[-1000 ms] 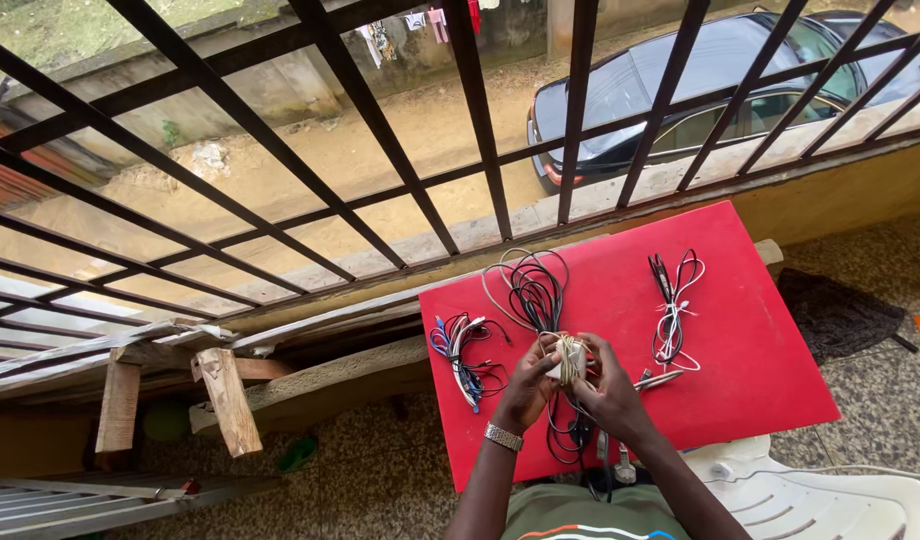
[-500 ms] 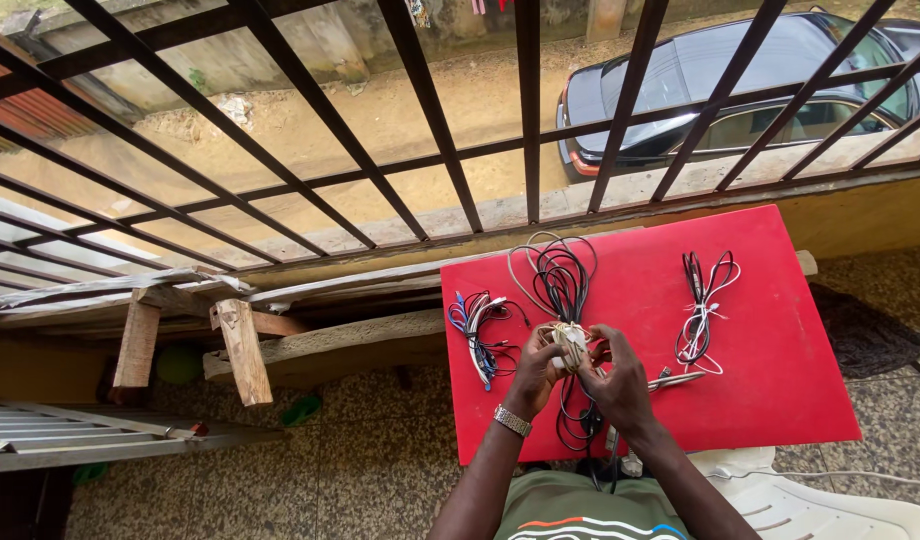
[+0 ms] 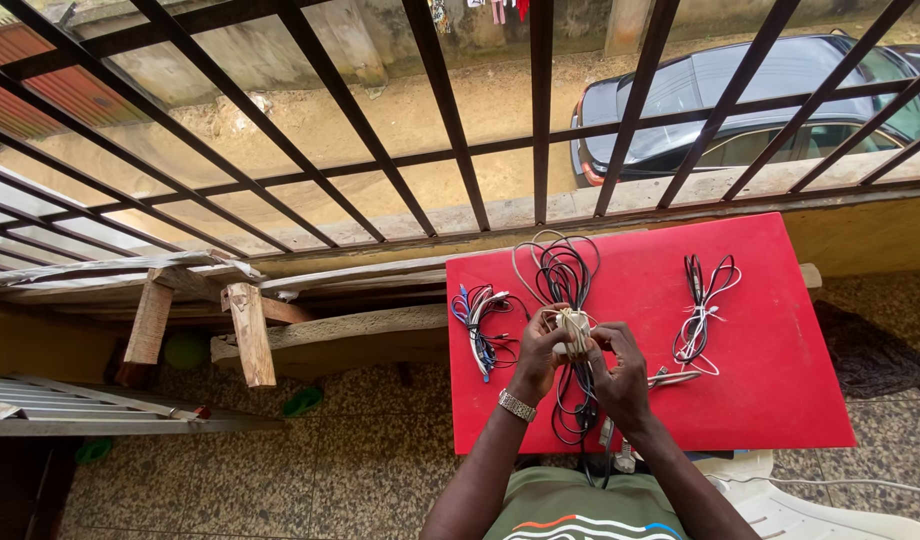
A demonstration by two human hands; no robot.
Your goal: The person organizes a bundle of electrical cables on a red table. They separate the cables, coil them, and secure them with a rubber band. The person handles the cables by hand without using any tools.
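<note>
At centre frame, the left hand [image 3: 536, 356] and right hand [image 3: 618, 372] each keep a closed grip on a small coiled cream cable bundle [image 3: 573, 329] above the red counter [image 3: 770, 350], black cables [image 3: 563, 275] just behind.

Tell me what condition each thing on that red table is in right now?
Pale cable coil: wound tight, pinched by both hands.
Left hand: gripping the coil.
Right hand: gripping the coil.
Black cable tangle: loose, unwound.
Blue-and-white cable bundle: lying loosely bunched.
Black-and-white cable bundle: folded, lying free.

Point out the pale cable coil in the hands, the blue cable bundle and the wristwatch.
pale cable coil [image 3: 574, 327], head view, wound middle.
blue cable bundle [image 3: 477, 325], head view, its centre.
wristwatch [image 3: 517, 405], head view, metal band.
</note>
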